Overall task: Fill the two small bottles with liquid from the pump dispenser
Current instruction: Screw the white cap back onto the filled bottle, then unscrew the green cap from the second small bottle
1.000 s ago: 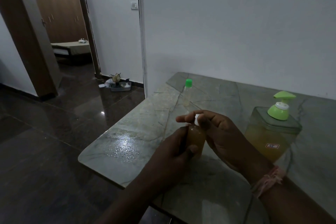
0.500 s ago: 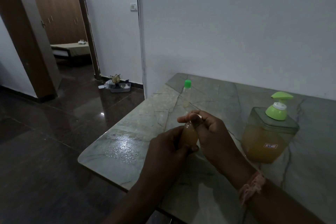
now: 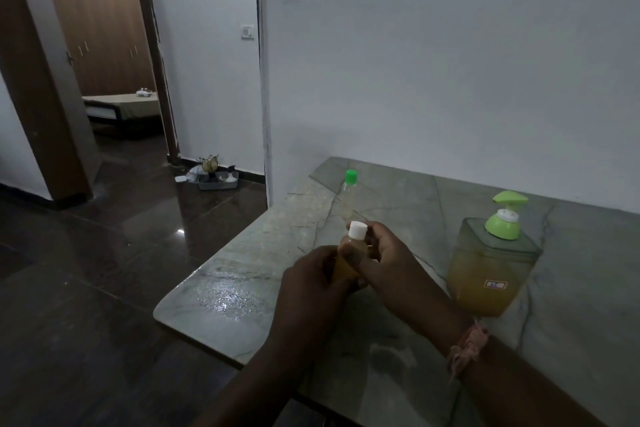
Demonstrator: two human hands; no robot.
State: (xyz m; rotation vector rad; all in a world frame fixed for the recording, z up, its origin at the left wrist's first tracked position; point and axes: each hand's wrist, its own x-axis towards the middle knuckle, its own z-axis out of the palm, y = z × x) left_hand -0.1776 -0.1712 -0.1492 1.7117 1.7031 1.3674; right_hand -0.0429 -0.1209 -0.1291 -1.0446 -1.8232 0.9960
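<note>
The pump dispenser point(image 3: 491, 267) bears a small white label point(image 3: 496, 285) with red marks too blurred to read.

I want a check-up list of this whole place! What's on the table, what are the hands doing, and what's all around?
Surface: grey-green stone table with dark veins, a shiny patch near its left edge.
Job's things: white-capped bottle of amber liquid, held above the table; green-capped bottle standing behind it, contents hard to tell; pump dispenser at right, amber liquid inside, green pump on top.
Clutter: nothing seen on the table.
Grippers: left hand grips the bottle's lower body; right hand holds it near the neck.
Cables: nothing seen.
Surroundings: white wall, wall switch, dark floor, small tray of items on it, open doorway.
</note>
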